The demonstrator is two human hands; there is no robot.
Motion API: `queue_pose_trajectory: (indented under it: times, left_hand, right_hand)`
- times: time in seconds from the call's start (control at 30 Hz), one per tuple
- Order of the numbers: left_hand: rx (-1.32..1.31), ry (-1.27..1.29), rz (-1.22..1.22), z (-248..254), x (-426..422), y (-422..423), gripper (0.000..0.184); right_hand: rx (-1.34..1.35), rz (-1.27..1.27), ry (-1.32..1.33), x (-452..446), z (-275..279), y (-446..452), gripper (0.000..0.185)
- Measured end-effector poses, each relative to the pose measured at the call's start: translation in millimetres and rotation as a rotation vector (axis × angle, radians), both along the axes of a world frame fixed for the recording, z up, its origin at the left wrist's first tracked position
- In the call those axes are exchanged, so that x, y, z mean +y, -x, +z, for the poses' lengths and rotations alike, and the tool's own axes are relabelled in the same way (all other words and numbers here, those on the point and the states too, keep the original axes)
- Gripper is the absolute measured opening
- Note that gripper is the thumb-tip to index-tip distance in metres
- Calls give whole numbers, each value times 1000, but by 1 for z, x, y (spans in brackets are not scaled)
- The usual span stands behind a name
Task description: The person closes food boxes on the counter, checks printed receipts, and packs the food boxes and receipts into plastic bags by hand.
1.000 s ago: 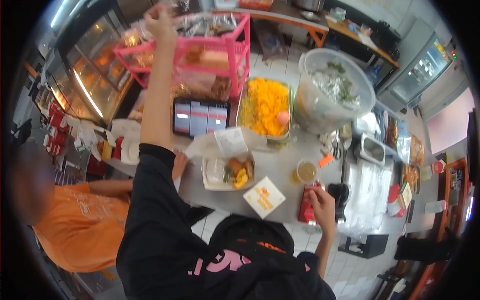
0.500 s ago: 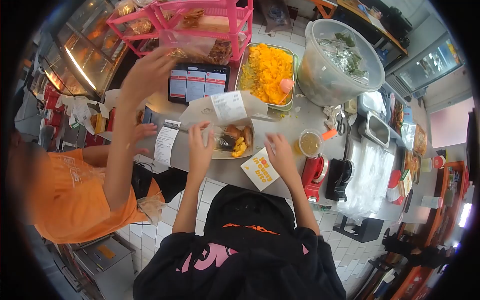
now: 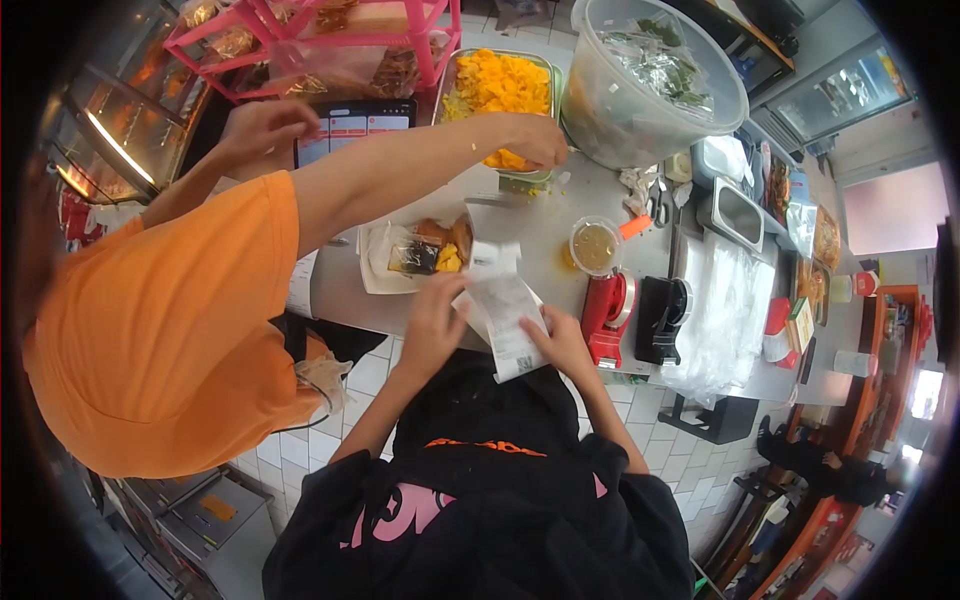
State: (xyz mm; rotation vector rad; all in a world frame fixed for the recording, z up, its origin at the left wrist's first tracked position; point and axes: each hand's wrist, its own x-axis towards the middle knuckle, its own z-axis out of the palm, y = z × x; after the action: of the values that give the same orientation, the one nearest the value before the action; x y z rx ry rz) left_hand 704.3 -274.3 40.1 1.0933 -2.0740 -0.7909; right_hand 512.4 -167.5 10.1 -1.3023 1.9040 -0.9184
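Receipt [image 3: 503, 300], 1 pc: nr edge of worktop [image 3: 545, 222], beside open food box [image 3: 382, 286]. R hand [image 3: 563, 346]: grip pinching it. L hand [image 3: 432, 320]: at its edge, grip can't tell. Risk: co-worker's arm [image 3: 400, 178] dipping, cld bump box.

Black short-sleeved top [image 3: 550, 520] with pink lettering [image 3: 410, 508]

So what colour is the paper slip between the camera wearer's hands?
The paper slip is white with dark print, seen best in the head view.
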Motion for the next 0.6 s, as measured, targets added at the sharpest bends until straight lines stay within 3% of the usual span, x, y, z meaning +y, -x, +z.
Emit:
queue_pose_trajectory:
  times: [0.07, 0.1, 0.13, 0.17, 0.2, 0.23, 0.27, 0.4, 0.47, 0.6]
  left_hand:
    - [-233, 95, -360, -7, 9, 17, 50]
    - [-231, 82, -363, -16, 14, 21, 50]
    - [-288, 83, -374, -27, 17, 25, 60]
    - [-346, 88, -386, -33, 20, 27, 70]
    - [-377, 59, -396, -34, 22, 27, 84]
    - [-380, 55, -399, -35, 23, 26, 84]
    - [-446, 70, -404, -35, 25, 26, 87]
    - [-506, 104, -393, -46, 26, 23, 97]
    - [-515, 88, -388, -46, 26, 23, 99]
    - [-583, 134, -370, -50, 29, 23, 104]
  right_hand:
    - [-19, -39, -55, 27, -24, 3, 32]
    - [-37, -77, -101, 37, -29, 4, 33]
    - [133, -42, -236, 35, -11, 5, 29]
    - [132, -44, -243, 30, -3, 4, 29]
    - [339, -97, -26, 23, 2, 2, 26]
    - [541, -148, 194, 14, 7, -1, 25]
    - [539, -128, 212, 4, 16, -4, 21]
    - [384, 175, 202, -28, -4, -9, 16]
    - [628, 303, -105, -42, -25, -10, 12]
    - [749, 381, -48, -31, -32, -17, 15]
